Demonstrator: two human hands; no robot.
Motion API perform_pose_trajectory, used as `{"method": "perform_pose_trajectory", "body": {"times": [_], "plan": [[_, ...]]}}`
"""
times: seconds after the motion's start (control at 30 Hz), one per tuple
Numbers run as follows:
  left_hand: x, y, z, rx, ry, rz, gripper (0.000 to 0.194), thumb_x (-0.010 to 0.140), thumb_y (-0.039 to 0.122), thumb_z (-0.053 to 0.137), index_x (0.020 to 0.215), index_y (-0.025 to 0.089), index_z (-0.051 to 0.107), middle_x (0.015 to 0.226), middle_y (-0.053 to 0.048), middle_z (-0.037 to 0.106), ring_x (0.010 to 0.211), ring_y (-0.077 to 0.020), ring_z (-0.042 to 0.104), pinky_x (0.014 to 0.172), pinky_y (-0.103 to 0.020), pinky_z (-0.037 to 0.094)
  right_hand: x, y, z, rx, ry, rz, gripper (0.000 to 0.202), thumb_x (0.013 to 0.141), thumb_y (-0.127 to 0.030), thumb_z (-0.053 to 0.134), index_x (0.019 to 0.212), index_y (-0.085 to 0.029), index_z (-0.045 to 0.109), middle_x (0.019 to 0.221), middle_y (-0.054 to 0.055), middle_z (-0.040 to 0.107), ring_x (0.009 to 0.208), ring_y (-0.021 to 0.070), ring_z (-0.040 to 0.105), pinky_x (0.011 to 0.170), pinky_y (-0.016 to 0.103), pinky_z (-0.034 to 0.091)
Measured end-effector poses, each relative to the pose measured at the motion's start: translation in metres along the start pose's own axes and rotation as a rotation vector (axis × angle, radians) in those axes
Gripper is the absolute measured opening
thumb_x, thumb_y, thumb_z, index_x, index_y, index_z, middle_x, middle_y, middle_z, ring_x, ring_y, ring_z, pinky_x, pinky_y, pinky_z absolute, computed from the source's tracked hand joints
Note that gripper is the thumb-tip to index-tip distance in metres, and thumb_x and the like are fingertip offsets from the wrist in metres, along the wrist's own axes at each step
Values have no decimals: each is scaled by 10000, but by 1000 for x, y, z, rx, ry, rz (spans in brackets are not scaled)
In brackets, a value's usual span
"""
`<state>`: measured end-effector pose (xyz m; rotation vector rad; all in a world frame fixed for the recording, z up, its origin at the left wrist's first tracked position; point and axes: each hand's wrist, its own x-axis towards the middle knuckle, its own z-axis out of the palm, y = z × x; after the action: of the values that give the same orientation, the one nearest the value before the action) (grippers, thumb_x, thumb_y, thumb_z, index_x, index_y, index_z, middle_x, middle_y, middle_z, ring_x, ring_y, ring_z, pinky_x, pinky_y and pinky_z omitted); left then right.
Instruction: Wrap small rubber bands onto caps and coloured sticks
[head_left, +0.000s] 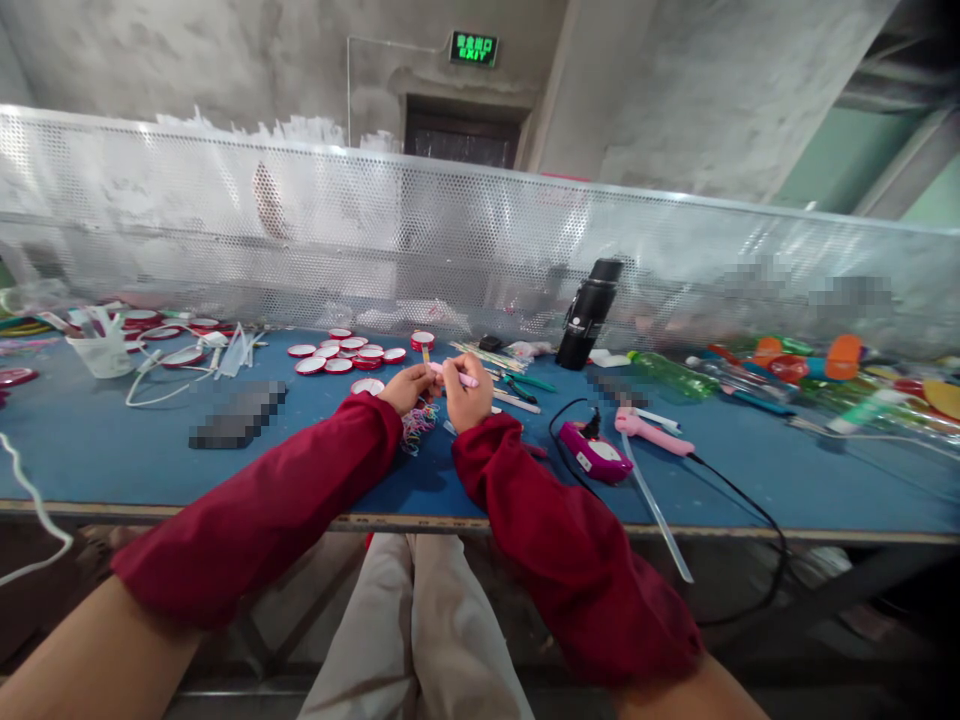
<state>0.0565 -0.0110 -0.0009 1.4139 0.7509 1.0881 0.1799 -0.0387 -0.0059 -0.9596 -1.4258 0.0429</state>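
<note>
Above the middle of the blue table, my left hand point(409, 388) and my right hand point(466, 394) meet with fingertips close together. The right fingers are closed round a slim pink pen-like tool point(468, 380). Pinched in the left fingers is a small yellowish strip point(426, 354) that points up; its lower end is hidden. Below the hands lies a tangle of multicoloured threads point(418, 430). Round red-rimmed white discs point(339, 350) are spread beyond my left hand, one of them point(367, 386) right beside it. Green-handled pliers point(529, 384) rest to the right of my right hand.
On the right are a purple power socket point(596, 452), a pink glue gun point(654, 434) with a cable, a black bottle point(589, 314) and a green plastic bottle point(671, 376). A dark phone-like slab point(238, 414) and a white cup point(103, 352) stand left. A perforated metal screen point(480, 230) closes the back.
</note>
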Motion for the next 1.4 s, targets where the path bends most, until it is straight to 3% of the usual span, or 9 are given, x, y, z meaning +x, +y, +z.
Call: {"method": "perform_pose_trajectory", "body": {"times": [0.77, 1.4], "plan": [[4, -4, -3, 97, -21, -2, 168, 806, 276, 638, 740, 139, 564, 547, 27, 507, 431, -63, 425, 420, -196, 278, -1, -2, 0, -16, -44, -3, 229, 879, -396, 490, 733, -226, 537, 693, -1, 627, 653, 154, 564, 608, 267, 429], [3, -5, -3, 99, -40, 8, 253, 712, 352, 739, 735, 136, 608, 515, 31, 525, 430, -58, 439, 409, -182, 294, -1, -1, 1, -31, -52, -19, 222, 873, -395, 501, 733, -226, 537, 681, -6, 612, 645, 154, 555, 598, 264, 420]]}}
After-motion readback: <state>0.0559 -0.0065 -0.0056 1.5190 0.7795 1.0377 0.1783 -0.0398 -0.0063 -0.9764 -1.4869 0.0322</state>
